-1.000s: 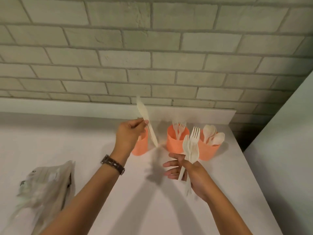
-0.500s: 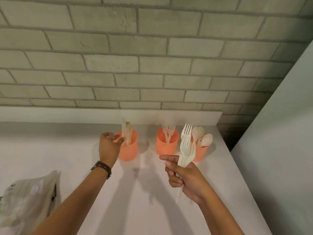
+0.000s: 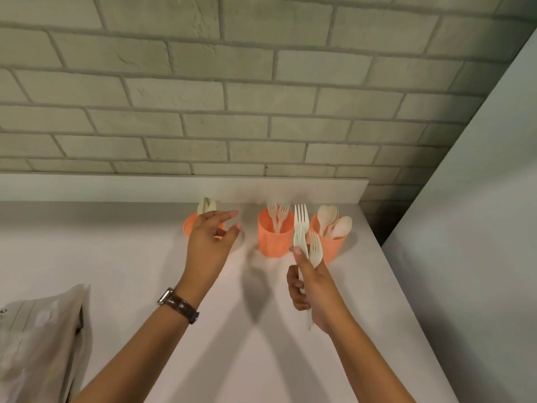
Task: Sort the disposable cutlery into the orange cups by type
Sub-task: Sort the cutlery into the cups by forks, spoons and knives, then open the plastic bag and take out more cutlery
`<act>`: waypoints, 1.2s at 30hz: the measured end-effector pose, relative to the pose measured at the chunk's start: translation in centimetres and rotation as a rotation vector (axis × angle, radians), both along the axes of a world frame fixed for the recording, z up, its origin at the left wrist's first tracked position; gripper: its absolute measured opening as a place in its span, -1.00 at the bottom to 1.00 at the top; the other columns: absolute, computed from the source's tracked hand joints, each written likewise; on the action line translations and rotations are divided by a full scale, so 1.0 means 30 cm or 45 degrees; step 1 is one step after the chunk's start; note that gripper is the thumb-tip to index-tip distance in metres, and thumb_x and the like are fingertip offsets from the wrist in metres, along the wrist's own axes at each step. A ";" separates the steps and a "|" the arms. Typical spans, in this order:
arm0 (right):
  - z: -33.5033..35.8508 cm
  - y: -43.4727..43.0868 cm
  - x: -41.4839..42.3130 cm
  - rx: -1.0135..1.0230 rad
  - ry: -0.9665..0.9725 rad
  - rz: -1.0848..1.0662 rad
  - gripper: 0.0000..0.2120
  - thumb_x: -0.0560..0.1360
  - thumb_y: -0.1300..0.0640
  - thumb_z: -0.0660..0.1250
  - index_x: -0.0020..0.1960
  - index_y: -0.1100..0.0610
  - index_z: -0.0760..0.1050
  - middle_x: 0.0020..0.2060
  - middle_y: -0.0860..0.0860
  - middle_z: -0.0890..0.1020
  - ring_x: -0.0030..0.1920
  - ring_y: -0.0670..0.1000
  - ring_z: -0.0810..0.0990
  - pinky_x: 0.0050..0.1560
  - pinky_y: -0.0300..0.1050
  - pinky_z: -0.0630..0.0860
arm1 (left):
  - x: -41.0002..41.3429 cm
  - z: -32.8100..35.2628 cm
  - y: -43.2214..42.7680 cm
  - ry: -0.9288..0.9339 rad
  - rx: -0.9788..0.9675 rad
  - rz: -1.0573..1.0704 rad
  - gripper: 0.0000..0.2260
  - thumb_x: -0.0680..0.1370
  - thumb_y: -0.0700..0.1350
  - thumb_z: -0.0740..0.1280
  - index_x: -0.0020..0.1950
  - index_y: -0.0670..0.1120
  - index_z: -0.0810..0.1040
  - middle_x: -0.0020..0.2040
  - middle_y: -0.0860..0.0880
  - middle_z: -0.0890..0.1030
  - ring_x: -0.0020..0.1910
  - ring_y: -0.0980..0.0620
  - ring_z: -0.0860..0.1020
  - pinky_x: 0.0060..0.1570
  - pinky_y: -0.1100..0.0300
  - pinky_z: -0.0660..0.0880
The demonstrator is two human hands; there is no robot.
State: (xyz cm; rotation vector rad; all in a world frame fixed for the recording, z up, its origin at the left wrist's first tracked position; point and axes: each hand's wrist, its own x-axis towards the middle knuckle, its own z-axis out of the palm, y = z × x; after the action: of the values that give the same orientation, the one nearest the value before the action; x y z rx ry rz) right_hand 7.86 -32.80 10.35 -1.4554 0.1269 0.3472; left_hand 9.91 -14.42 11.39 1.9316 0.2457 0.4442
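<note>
Three orange cups stand in a row near the back of the white counter. The left cup (image 3: 189,225) holds knives (image 3: 205,205) and is partly hidden behind my left hand (image 3: 209,245), which hovers in front of it, open and empty. Two forks stand in the middle cup (image 3: 274,239). The right cup (image 3: 334,247) holds several spoons (image 3: 334,222). My right hand (image 3: 312,283) is in front of the middle and right cups, gripping a bunch of white forks (image 3: 303,234) with the tines up.
A crumpled paper bag (image 3: 40,341) lies at the counter's left front. A brick wall with a low white ledge (image 3: 145,187) runs behind the cups. A pale wall panel (image 3: 479,228) borders the counter on the right.
My left hand put the knife into the left cup, let go and drew back open. My right hand raised the forks toward the middle cup.
</note>
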 end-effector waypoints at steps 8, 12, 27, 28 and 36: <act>-0.017 -0.018 0.115 -0.193 -0.372 -0.104 -0.79 0.63 0.12 0.12 -0.17 0.08 0.40 -0.39 0.02 0.43 -0.40 -0.10 0.44 -0.30 -0.25 0.42 | -0.103 -0.008 -0.038 -0.028 -0.069 -0.090 -0.82 0.50 -0.10 0.35 0.01 0.17 0.56 0.13 0.04 0.49 -0.33 0.20 0.44 -0.18 0.55 0.37; 0.032 0.049 0.286 -0.158 -0.472 -0.365 -0.74 0.58 0.04 0.22 -0.23 0.15 0.47 -0.44 -0.03 0.46 -0.46 -0.25 0.45 -0.29 -0.34 0.42 | -0.133 -0.021 -0.023 -0.029 -0.140 -0.046 -0.79 0.50 -0.11 0.36 -0.04 0.24 0.55 0.13 0.06 0.51 -0.27 0.06 0.46 -0.16 0.51 0.38; -0.180 0.218 0.508 -0.770 -0.816 -0.488 -0.51 0.23 -0.03 0.58 0.04 0.20 0.59 0.10 0.14 0.54 0.13 0.17 0.50 0.16 0.02 0.39 | -0.205 -0.073 0.175 0.090 -0.035 0.255 -0.78 0.52 -0.15 0.34 -0.05 0.21 0.57 -0.07 0.11 0.57 -0.24 -0.10 0.49 -0.28 0.48 0.38; -0.178 0.210 0.498 -0.795 -0.824 -0.469 -0.45 0.21 -0.05 0.59 0.10 0.18 0.58 0.16 0.12 0.52 0.18 0.16 0.47 0.19 0.01 0.35 | -0.210 -0.075 0.182 0.087 -0.042 0.257 -0.78 0.52 -0.15 0.34 -0.06 0.22 0.57 -0.11 0.11 0.56 -0.25 -0.11 0.49 -0.30 0.48 0.38; -0.066 0.200 0.336 -0.923 -1.035 -0.323 -0.42 0.24 -0.19 0.52 0.18 0.00 0.51 0.28 0.00 0.43 0.28 0.05 0.36 0.24 -0.04 0.20 | -0.299 -0.092 0.310 0.069 -0.051 0.141 -0.78 0.52 -0.11 0.34 -0.12 0.24 0.62 -0.27 -0.14 0.56 -0.18 -0.26 0.48 -0.28 0.26 0.39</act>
State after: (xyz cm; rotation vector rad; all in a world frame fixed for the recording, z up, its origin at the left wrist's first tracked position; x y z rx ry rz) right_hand 17.95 -26.81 8.36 -2.1570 -0.2477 -0.5708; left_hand 0.94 -5.11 8.63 1.8989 0.3953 0.4570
